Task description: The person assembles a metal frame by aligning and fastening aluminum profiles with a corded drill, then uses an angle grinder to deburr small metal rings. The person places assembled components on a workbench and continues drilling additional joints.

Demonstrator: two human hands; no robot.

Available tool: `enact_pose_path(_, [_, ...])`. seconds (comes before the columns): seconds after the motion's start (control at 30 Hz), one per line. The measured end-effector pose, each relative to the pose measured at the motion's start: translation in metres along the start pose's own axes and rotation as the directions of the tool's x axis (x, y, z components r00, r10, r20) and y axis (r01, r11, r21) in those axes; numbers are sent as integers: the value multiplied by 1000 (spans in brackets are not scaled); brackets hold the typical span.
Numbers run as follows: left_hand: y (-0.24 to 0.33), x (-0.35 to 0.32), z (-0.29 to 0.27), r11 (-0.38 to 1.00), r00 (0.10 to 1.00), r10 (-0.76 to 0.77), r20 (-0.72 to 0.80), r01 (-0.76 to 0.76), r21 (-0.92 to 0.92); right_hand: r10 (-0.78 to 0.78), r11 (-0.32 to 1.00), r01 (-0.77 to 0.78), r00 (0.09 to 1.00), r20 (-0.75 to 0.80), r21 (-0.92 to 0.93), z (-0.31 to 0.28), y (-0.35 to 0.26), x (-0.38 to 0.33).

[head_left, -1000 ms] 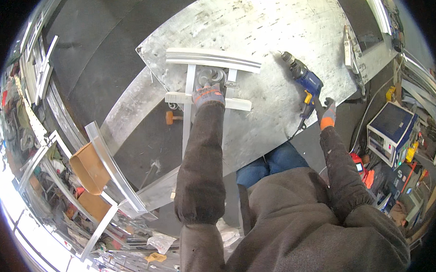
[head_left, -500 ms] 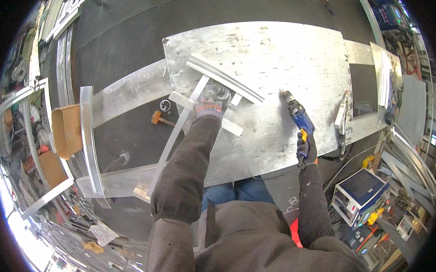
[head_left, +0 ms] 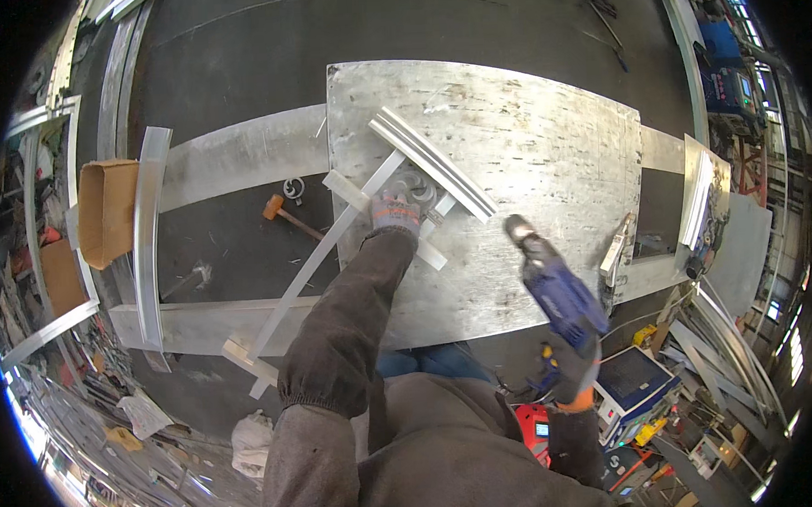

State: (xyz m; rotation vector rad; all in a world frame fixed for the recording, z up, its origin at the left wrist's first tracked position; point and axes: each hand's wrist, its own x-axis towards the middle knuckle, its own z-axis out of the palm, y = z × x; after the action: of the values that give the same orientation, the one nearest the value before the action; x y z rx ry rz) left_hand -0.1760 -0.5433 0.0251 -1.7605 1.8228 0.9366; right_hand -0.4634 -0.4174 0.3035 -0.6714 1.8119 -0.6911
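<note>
My gloved left hand point(head_left: 395, 216) is closed at a curled metal scroll point(head_left: 414, 186). The scroll lies between the light bars of a metal frame, and the fingers partly hide it. A grooved metal rail point(head_left: 434, 164) forms the frame's upper right side. One long bar point(head_left: 311, 258) slants down to the lower left, past my left forearm. My gloved right hand point(head_left: 574, 362) grips a blue cordless drill point(head_left: 560, 294), tilted with its dark front end up and left. The drill is held over the right part of a scuffed metal sheet point(head_left: 528, 139), slightly blurred.
Left of the sheet lie a mallet point(head_left: 275, 207) and another small scroll point(head_left: 293, 190). Farther left are an upright metal profile point(head_left: 153, 237) and a cardboard box point(head_left: 108, 212). A clamp-like tool point(head_left: 616, 255) rests at the sheet's right edge. A boxy machine point(head_left: 636, 384) stands lower right.
My right hand has brought the drill nearer to me, so it looks larger. My left hand stays at the scroll in the frame. The whole view has shifted a little.
</note>
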Motion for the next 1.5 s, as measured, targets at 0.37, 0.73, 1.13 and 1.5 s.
enact_pose_path(0.37, [0, -17, -20, 998, 998, 33, 56, -36, 58, 124, 917, -64, 984, 127, -394, 101, 19, 36])
enact_pose_path(0.73, [-1, -19, -15, 999, 998, 28, -53, -29, -13, -20, 806, 105, 988, 151, -582, 126, -3, 37])
enact_pose_path(1.13, [-2, -20, -16, 993, 998, 37, -44, -42, -107, 138, 742, 198, 890, 435, -640, 133, 29, 76])
enact_pose_path(1.5, [-1, -17, -11, 993, 994, 19, -105, -31, -115, 18, 454, 454, 855, 518, -767, 161, -36, 68])
